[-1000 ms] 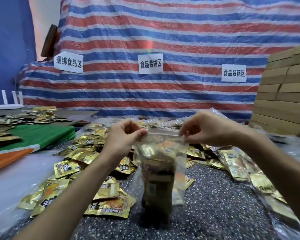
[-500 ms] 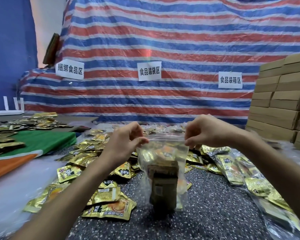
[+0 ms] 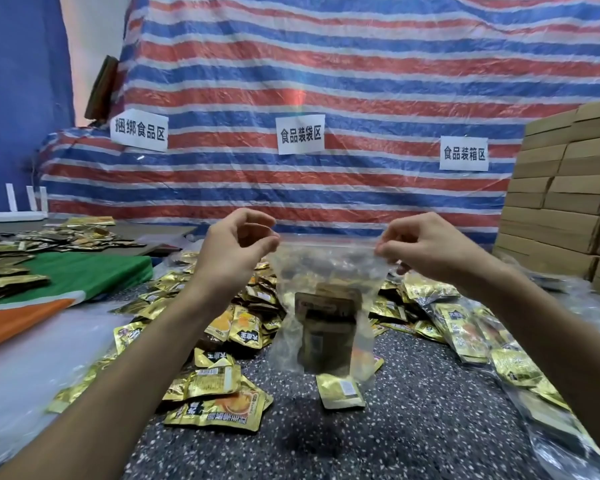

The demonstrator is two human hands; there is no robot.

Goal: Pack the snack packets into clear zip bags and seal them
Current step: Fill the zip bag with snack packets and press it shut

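A clear zip bag (image 3: 326,271) hangs in the air in front of me, with gold snack packets (image 3: 328,327) stacked upright inside it. My left hand (image 3: 234,251) pinches the bag's top left corner between thumb and fingers. My right hand (image 3: 426,245) pinches the top right corner, so the zip strip is stretched between both hands. Many loose gold snack packets (image 3: 222,382) lie on the speckled dark table (image 3: 413,427) below and behind the bag. One packet (image 3: 340,389) lies flat right under the bag.
Filled clear bags of packets (image 3: 471,334) lie along the right side. Stacked cardboard boxes (image 3: 568,188) stand at the far right. A green and orange cloth (image 3: 84,275) and more packets (image 3: 11,271) are on the left. A striped tarp with paper signs (image 3: 300,133) hangs behind.
Both hands have lifted the bag higher off the table and moved further apart, pulling the zip strip taut. The packet under the bag has come into view.
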